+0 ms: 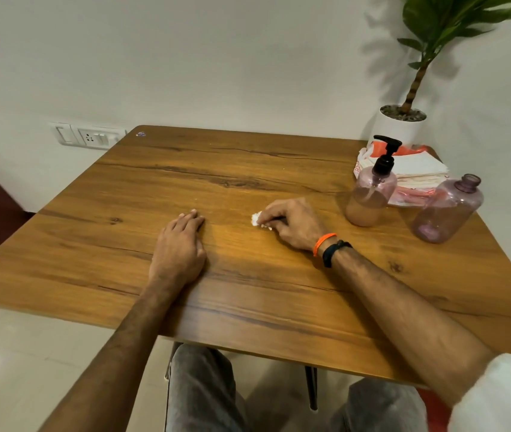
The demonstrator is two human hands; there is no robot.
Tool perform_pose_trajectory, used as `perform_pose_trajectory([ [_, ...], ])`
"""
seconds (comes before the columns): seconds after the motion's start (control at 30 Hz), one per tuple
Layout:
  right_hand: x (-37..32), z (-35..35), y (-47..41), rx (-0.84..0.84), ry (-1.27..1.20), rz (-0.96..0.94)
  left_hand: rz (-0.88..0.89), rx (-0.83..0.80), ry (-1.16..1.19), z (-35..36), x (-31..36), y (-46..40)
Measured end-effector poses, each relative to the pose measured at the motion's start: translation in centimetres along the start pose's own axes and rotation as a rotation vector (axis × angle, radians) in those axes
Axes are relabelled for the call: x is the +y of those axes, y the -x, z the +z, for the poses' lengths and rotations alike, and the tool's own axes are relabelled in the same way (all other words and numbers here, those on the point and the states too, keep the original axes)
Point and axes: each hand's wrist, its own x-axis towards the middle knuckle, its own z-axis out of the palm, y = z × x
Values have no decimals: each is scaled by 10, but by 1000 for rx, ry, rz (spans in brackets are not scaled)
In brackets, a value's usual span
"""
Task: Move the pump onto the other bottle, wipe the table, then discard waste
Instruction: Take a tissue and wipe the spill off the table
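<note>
Worktop [248, 169]: we wipe. Pump [386, 154] sits on the filled bottle [369, 198], beyond and right of our right hand [291, 224], which pinches the tissue [257, 219] against the wood. Left hand [180, 244] lies flat, fingers relaxed, leftward.

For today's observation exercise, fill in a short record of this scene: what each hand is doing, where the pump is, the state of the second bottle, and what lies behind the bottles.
left hand: flat on the table, holding nothing
right hand: pinching a small white wad of tissue against the table
pump: on the bottle with liquid
second bottle: uncapped, nearly empty
behind bottles: napkin stack, potted plant
</note>
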Motion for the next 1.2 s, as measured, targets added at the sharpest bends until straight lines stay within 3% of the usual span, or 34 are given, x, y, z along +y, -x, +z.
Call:
perform_pose_trajectory([
  [0.07, -3, 1, 2, -72, -40, -54, -3, -4, -2, 0, 0, 1],
  [0.2, 8, -8, -19, 247, -102, 152, -7, -31, 5, -1, 0, 1],
  [0.27, 13, -11, -31, 277, -51, 233, -7, -19, -7, -1, 0, 1],
  [0.37, 7, -5, -35, 173, -1, 221, -5, -14, -13, 1, -2, 0],
  [0.53, -27, 20, -6, -122, -59, -154, -21, 19, -45, 5, -3, -2],
  [0.6, -27, 21, -2, -181, -120, -203, -21, 27, -55, 7, -3, -3],
  [0.73, -6, 12, -40, 144, -179, 65, -8, 21, -47, 7, -6, -3],
  [0.8, 2, 11, -59, 213, -147, 186, -4, 26, -45, 6, -6, -4],
  [0.93, -3, 23, -69, 142, -83, 206, -3, 37, -50, 8, -5, -3],
  [1.1, -35, 34, -36, -144, -85, -154, -2, 46, -64, 8, -4, -4],
  [1.2, -35, 31, -20, -265, -168, -229, -9, 44, -73, 9, -4, -3],
])
